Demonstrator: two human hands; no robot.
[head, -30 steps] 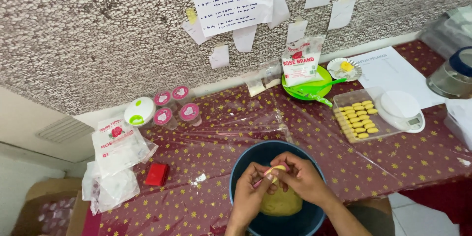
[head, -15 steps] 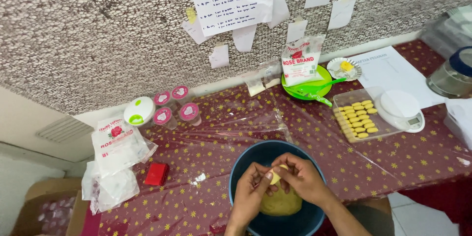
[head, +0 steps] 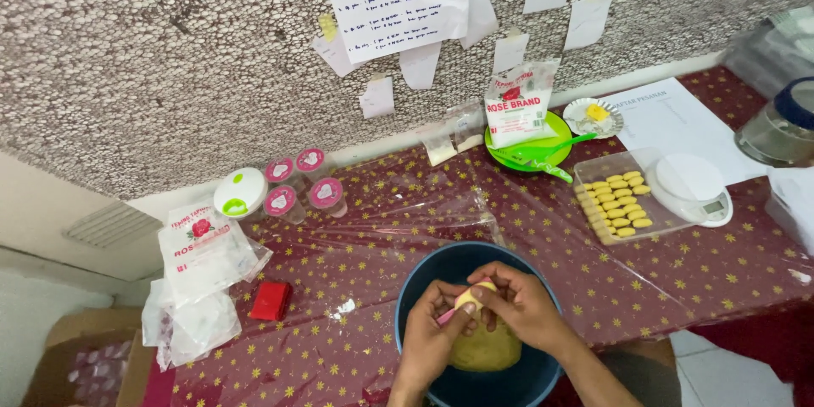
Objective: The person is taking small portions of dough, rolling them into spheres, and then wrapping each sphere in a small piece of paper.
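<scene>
Both my hands meet over a dark blue bowl [head: 421, 278] at the table's near edge. My left hand [head: 428, 332] and my right hand [head: 523, 305] together pinch a small pale yellow piece of dough [head: 469, 295]. A thin pink tool [head: 445, 315] sticks out from my left fingers. Under the hands, inside the bowl, lies a large lump of yellow dough [head: 485, 350]. To the right, a clear tray [head: 593, 171] holds several shaped yellow dough pieces [head: 616, 203] in rows.
A white kitchen scale [head: 691, 187] sits beside the tray. Green dish [head: 543, 142] with a flour bag stands at the back. Several pink-lidded cups [head: 297, 184], a white-green container [head: 240, 192], plastic flour bags [head: 203, 246] and a red box [head: 271, 300] lie left. Paper notes hang on the wall.
My fingers have worked the small dough piece slightly, with the hands staying over the bowl. Nothing else on the table has moved.
</scene>
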